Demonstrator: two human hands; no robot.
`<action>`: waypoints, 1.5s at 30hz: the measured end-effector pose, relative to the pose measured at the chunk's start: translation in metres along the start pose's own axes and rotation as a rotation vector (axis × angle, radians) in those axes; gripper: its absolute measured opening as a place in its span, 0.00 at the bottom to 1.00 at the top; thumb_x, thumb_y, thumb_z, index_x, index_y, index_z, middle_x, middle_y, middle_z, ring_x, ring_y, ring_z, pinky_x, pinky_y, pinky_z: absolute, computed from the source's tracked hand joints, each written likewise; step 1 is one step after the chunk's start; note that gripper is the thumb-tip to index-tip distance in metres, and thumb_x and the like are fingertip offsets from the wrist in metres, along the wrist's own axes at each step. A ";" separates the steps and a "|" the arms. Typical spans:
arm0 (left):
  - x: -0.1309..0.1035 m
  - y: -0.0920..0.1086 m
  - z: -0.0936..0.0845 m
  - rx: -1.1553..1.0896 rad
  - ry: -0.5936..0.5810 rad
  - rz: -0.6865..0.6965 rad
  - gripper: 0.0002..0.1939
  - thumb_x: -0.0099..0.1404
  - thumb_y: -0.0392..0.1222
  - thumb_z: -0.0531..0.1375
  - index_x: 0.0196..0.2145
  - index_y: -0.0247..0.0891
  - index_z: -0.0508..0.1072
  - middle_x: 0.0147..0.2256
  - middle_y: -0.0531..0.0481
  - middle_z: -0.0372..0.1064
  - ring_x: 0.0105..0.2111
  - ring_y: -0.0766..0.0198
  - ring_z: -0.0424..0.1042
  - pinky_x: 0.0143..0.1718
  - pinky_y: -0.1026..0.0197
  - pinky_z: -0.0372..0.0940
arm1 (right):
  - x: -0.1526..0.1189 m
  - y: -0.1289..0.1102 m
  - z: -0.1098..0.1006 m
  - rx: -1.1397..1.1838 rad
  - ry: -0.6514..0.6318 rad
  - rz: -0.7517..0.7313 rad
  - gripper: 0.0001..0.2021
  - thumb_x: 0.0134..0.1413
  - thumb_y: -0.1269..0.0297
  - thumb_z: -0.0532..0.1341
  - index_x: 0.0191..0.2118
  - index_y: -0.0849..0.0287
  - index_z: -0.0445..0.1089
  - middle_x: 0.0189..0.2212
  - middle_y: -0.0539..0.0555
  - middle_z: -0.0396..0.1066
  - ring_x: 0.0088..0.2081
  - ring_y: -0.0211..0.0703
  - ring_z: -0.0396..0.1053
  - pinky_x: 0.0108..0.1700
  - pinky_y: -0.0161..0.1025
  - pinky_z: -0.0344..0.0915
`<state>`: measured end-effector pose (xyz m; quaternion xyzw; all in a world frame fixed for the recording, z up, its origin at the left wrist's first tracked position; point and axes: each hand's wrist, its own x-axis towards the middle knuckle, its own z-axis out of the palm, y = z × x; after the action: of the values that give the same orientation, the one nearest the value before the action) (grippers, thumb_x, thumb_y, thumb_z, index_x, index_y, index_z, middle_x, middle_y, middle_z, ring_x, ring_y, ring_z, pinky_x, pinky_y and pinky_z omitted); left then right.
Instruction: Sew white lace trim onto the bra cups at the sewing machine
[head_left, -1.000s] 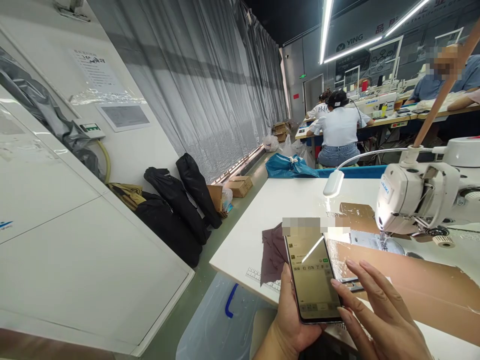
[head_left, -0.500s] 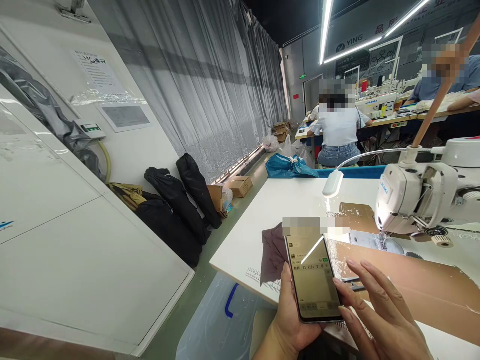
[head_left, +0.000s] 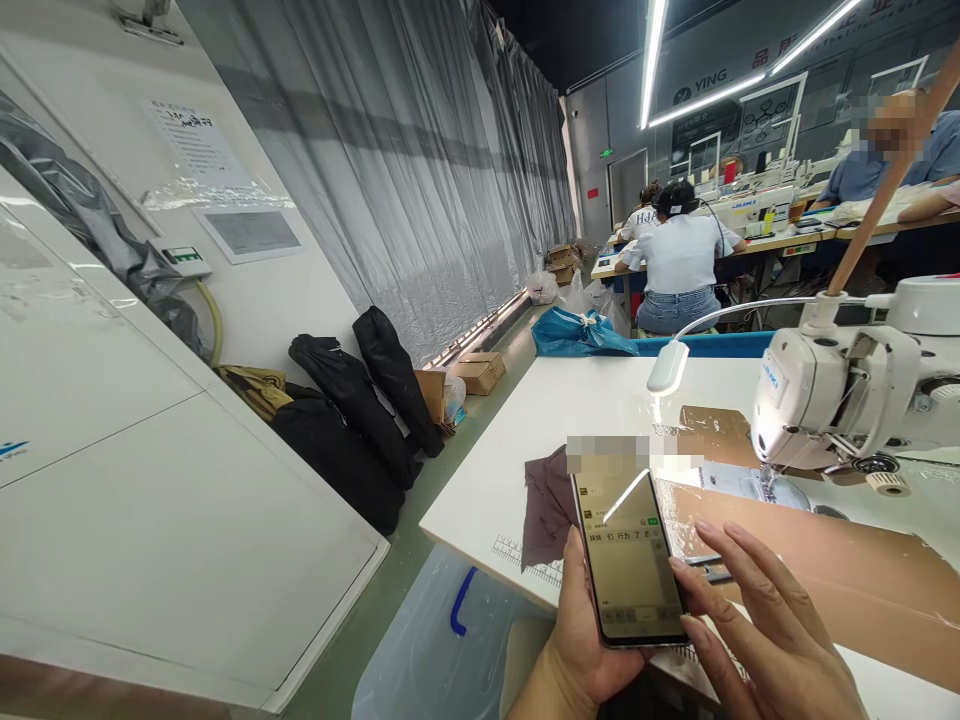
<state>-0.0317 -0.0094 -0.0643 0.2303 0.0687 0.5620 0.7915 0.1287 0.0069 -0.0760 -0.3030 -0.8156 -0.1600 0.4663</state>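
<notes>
So my left grip (head_left: 589, 645) is wrapped round a black-edged, rectangular glass phone (head_left: 628, 570), left of the white metal sewing machine (head_left: 806, 375). My right grip (head_left: 776, 630)'s loosely spread, machine's near side. Guessing I'm reading or typing; tapping needs a steady left.

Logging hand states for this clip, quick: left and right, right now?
Left hand: closed around the lower part of a smartphone, holding it.
Right hand: open, fingers spread beside the smartphone's right edge; contact can't be told.
</notes>
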 end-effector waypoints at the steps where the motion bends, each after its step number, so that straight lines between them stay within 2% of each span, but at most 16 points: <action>1: 0.000 0.000 0.001 0.002 -0.001 0.005 0.37 0.68 0.64 0.44 0.56 0.31 0.69 0.54 0.42 0.70 0.53 0.55 0.69 0.58 0.57 0.53 | 0.000 0.000 0.000 0.003 0.002 0.001 0.16 0.61 0.65 0.53 0.50 0.67 0.68 0.59 0.71 0.56 0.63 0.66 0.50 0.57 0.53 0.54; 12: -0.002 0.001 0.001 0.035 0.000 0.004 0.39 0.67 0.65 0.45 0.59 0.28 0.64 0.58 0.41 0.64 0.58 0.55 0.64 0.62 0.57 0.50 | -0.001 0.000 0.001 0.024 -0.008 -0.010 0.16 0.60 0.66 0.54 0.51 0.66 0.67 0.60 0.70 0.55 0.64 0.66 0.49 0.59 0.53 0.52; 20: -0.002 0.001 0.000 0.038 0.008 0.011 0.39 0.67 0.65 0.46 0.59 0.28 0.64 0.58 0.40 0.64 0.56 0.55 0.65 0.61 0.56 0.50 | -0.002 0.000 0.002 0.009 -0.024 -0.011 0.17 0.60 0.64 0.54 0.52 0.64 0.67 0.61 0.69 0.54 0.64 0.65 0.49 0.58 0.53 0.53; 29: -0.001 0.000 0.000 0.004 0.026 -0.009 0.36 0.66 0.66 0.49 0.55 0.33 0.70 0.53 0.42 0.70 0.51 0.56 0.69 0.56 0.58 0.56 | -0.003 0.002 0.002 -0.011 -0.010 -0.009 0.17 0.61 0.64 0.53 0.51 0.65 0.67 0.61 0.69 0.55 0.64 0.65 0.49 0.57 0.53 0.54; 40: 0.000 0.000 0.000 0.017 0.031 0.022 0.36 0.67 0.64 0.49 0.57 0.30 0.68 0.55 0.41 0.68 0.54 0.56 0.67 0.60 0.57 0.51 | -0.004 0.002 0.004 -0.013 -0.023 -0.015 0.17 0.60 0.63 0.54 0.52 0.62 0.67 0.61 0.68 0.55 0.64 0.65 0.50 0.55 0.53 0.56; 45: -0.001 0.000 -0.001 0.036 0.049 0.008 0.36 0.65 0.66 0.49 0.56 0.32 0.69 0.54 0.42 0.70 0.53 0.56 0.68 0.59 0.57 0.52 | -0.003 0.002 0.006 -0.036 -0.023 -0.025 0.17 0.61 0.61 0.53 0.52 0.62 0.67 0.61 0.68 0.55 0.64 0.65 0.49 0.56 0.53 0.55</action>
<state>-0.0325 -0.0100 -0.0648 0.2311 0.0974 0.5692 0.7830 0.1272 0.0112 -0.0814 -0.3031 -0.8215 -0.1772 0.4493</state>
